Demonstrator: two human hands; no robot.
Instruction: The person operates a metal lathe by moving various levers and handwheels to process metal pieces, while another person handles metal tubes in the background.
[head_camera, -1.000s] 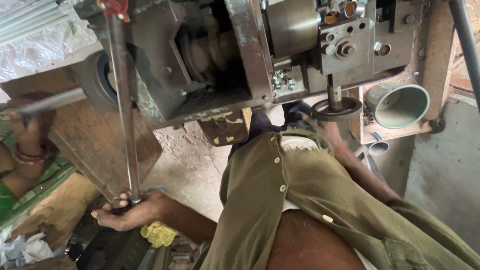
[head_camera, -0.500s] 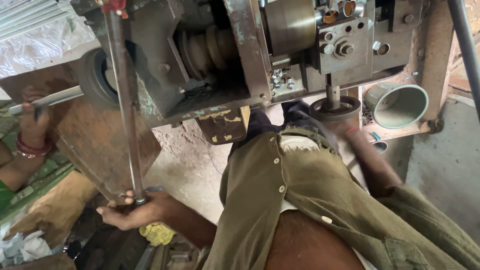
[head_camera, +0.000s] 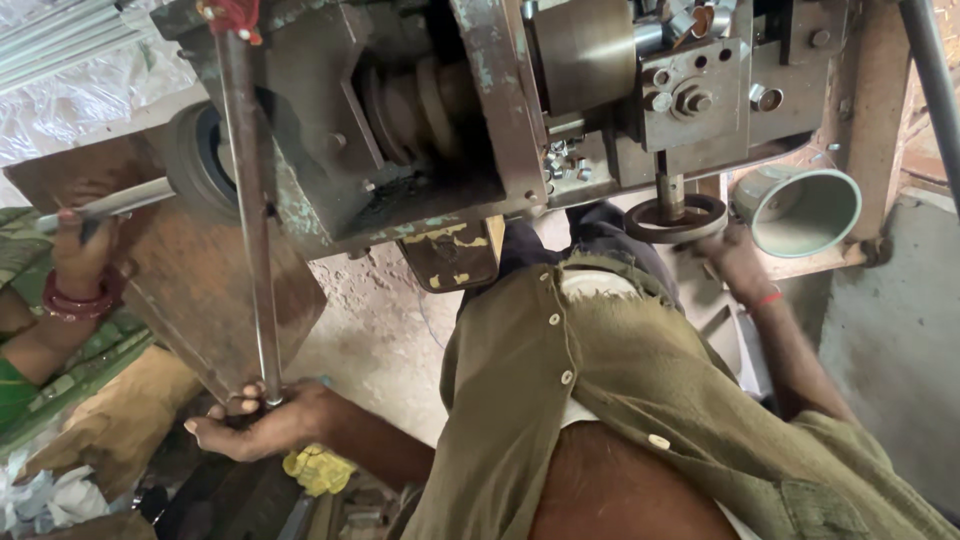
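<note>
My left hand is wrapped around the lower end of a long steel lever rod that runs up to a red-tipped top on a greasy metal press machine. My right hand, with a red thread at the wrist, reaches under the press spindle, just below and right of a dark round metal ring. The fingers are partly hidden and blurred, so I cannot tell whether they hold anything. My olive shirt fills the lower middle.
Another person's hand with red bangles holds a flat metal strip at the left. A hollow metal cylinder lies right of the ring. Yellow cloth lies on the dusty floor below the rod.
My right hand drew back from the ring, down and to the right. My left hand stayed on the rod's end. The other person's hand lifted slightly with the strip.
</note>
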